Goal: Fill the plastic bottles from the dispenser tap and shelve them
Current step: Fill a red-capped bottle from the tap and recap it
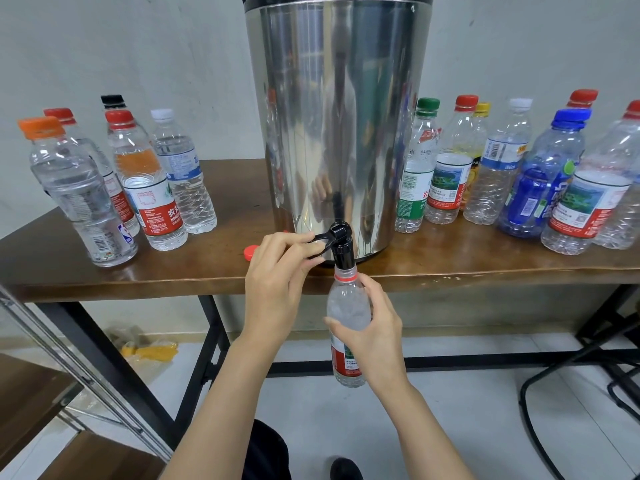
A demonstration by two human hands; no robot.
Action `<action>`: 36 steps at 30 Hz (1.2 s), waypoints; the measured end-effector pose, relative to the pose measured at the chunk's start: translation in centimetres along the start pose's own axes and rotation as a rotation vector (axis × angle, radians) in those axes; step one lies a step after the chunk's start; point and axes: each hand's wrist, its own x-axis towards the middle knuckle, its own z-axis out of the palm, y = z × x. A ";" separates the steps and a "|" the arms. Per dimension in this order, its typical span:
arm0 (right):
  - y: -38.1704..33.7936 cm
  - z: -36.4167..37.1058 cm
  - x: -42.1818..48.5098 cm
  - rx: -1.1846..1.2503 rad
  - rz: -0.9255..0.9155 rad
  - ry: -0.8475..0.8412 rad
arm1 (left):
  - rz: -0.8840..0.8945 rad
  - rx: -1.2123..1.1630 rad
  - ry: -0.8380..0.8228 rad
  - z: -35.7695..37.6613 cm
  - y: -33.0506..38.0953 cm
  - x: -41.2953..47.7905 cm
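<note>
A tall steel dispenser (337,116) stands on the brown table (207,271), its black tap (341,244) hanging over the front edge. My left hand (280,271) pinches the tap's black lever. My right hand (375,327) grips an uncapped clear bottle (346,306) with a red label, its mouth held up against the tap spout. The bottle looks full of water nearly to the neck. A loose red cap (250,252) lies on the table left of the tap.
Several capped bottles holding water (152,181) stand left of the dispenser; several empty-looking capped bottles (540,174) stand to its right. A wire shelf with wooden boards (52,393) is at lower left. Black chair legs (571,393) are at lower right.
</note>
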 end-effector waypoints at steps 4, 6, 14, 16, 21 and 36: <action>0.0 -0.1 0.0 -0.006 -0.015 0.003 | -0.035 0.001 0.007 0.5 0.4 -0.2; -0.1 -0.1 0.0 -0.006 -0.017 0.002 | -0.039 0.056 0.018 0.6 0.6 0.0; -0.1 -0.1 0.0 0.022 0.002 -0.012 | 0.104 0.139 -0.039 -0.6 1.1 3.5; -0.1 -0.1 0.1 0.033 0.001 -0.011 | 0.122 0.152 -0.079 -0.1 1.6 5.2; 0.0 -0.2 0.0 0.048 -0.003 -0.014 | 0.029 0.073 -0.146 0.7 1.6 6.5; 0.1 -0.2 -0.2 0.020 -0.007 -0.028 | -0.785 0.392 -0.565 -2.5 -9.6 2.9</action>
